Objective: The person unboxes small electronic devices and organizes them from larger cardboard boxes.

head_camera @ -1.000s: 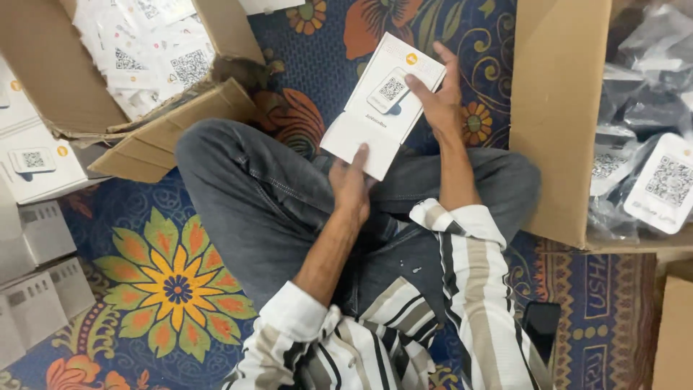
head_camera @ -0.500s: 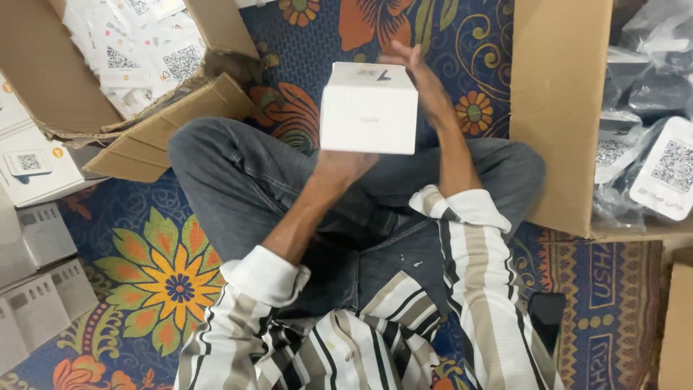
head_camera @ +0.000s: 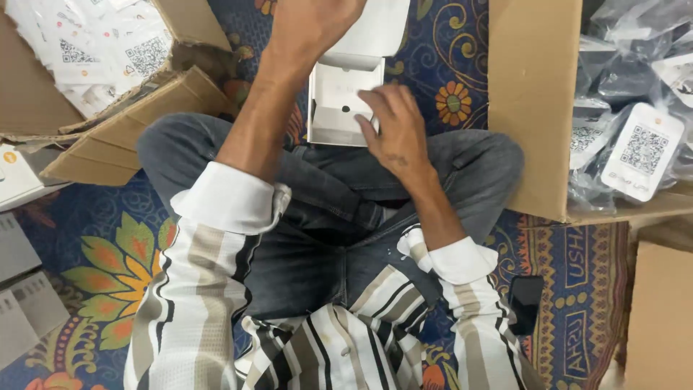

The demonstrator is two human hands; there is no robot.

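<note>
Gripping the raised lid of a small white box (head_camera: 345, 101), the left hand (head_camera: 310, 25) closes its fingers over the top flap. Just below, the right hand (head_camera: 393, 126) rests loose fingers (head_camera: 368, 101) inside the open tray, apparently holding nothing.

White box (head_camera: 345, 101), dark dot inside; below it grey-blue jeans (head_camera: 317, 217) and a cream, brown and black striped shirt (head_camera: 216, 303). Blue floral rug (head_camera: 108, 260) beneath, brown cartons (head_camera: 530, 108) beside.

floral blue rug (head_camera: 94, 217) carries 2 open cardboard boxes (head_camera: 530, 108), flat white cartons (head_camera: 22, 289), black phone (head_camera: 525, 303).
</note>
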